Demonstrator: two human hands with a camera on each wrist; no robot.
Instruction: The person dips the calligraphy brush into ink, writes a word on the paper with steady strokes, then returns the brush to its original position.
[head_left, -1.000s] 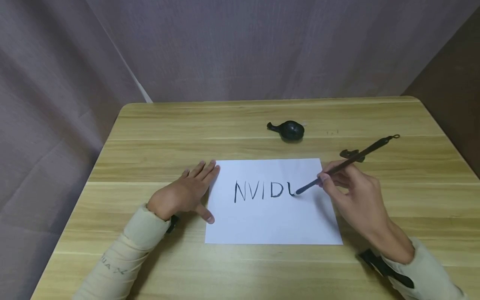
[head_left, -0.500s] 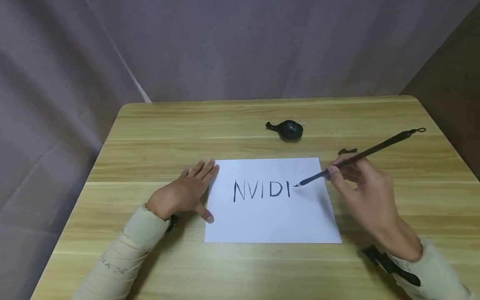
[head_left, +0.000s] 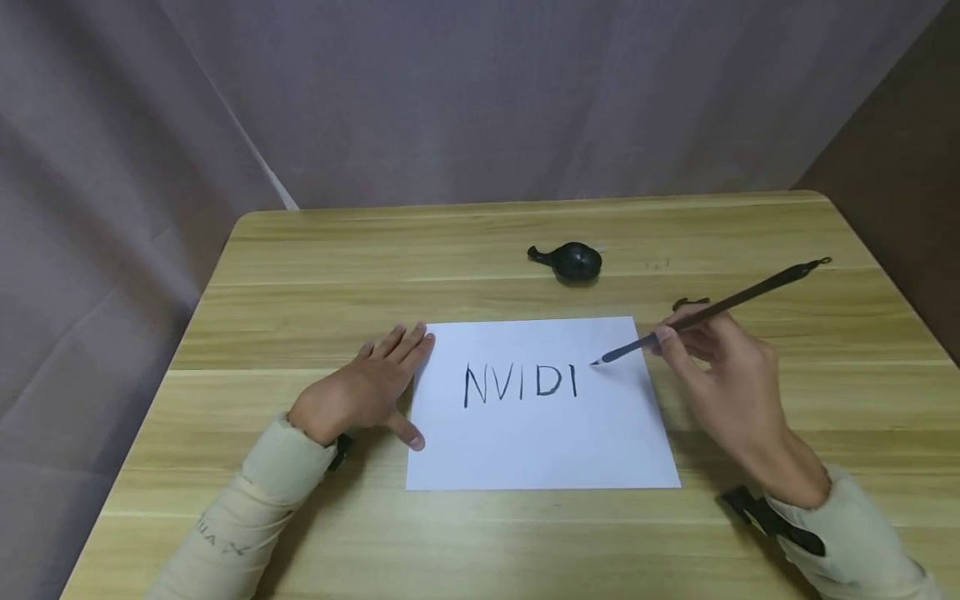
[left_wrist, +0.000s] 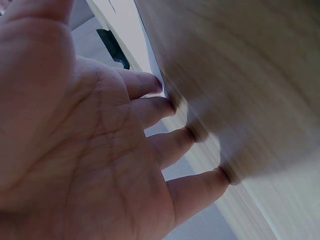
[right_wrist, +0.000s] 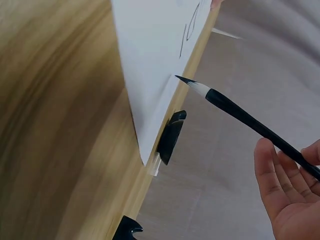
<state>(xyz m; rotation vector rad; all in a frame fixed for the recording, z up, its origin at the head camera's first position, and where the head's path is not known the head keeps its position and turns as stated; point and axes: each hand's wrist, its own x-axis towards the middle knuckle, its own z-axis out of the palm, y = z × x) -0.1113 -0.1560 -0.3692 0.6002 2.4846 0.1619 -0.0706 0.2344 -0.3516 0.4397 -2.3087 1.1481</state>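
Observation:
My right hand (head_left: 738, 400) pinches the dark shaft of an ink brush (head_left: 757, 289) between thumb and fingers. Its tip is black with ink, and white bristle shows above that in the right wrist view. The tip sits right at the surface of a white sheet of paper (head_left: 540, 450), just right of the handwritten black letters (head_left: 521, 383) "NVIDI", level with their tops. My left hand (head_left: 360, 396) lies spread at the paper's left edge, thumb apart. In the left wrist view its fingertips (left_wrist: 220, 175) press down on the table, with the palm raised.
Behind the paper, on the wooden table (head_left: 375, 267), lies a black gourd-shaped piece (head_left: 576, 263). A small black curved object (head_left: 692, 302) is partly hidden behind my right hand. Grey curtain (head_left: 480, 100) hangs beyond the table's far edge.
The last stroke, partly hidden by the brush one second ago, now shows as the letter I. The brush has lifted off it and moved slightly up and right. My left hand stays put.

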